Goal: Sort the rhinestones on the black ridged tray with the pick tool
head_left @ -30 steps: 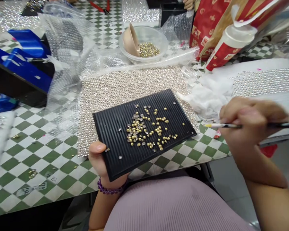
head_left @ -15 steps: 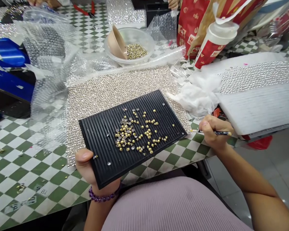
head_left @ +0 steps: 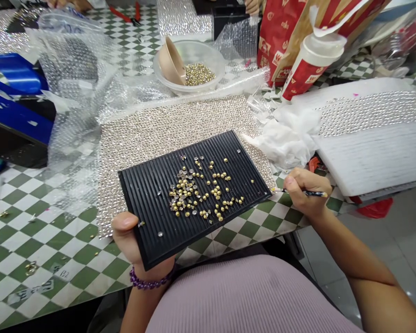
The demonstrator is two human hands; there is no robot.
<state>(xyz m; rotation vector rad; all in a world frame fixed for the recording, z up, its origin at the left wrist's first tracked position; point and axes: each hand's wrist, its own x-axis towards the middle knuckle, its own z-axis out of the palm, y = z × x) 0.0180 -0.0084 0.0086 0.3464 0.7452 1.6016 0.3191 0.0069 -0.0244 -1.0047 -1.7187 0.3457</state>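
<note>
Gold studs on ribbed tray in L hand

The left hand grips low with the thumb on top, its wrist bent upward. The right hand curls in a pen grip, its forearm reaching in from the lower right.

Looks like a small craft workshop to me: a long green-and-white checkered tabletop piled with rhinestone sheets, bubble wrap, a plastic bowl of gold studs, another person's hand across the way, tile floor below
</note>
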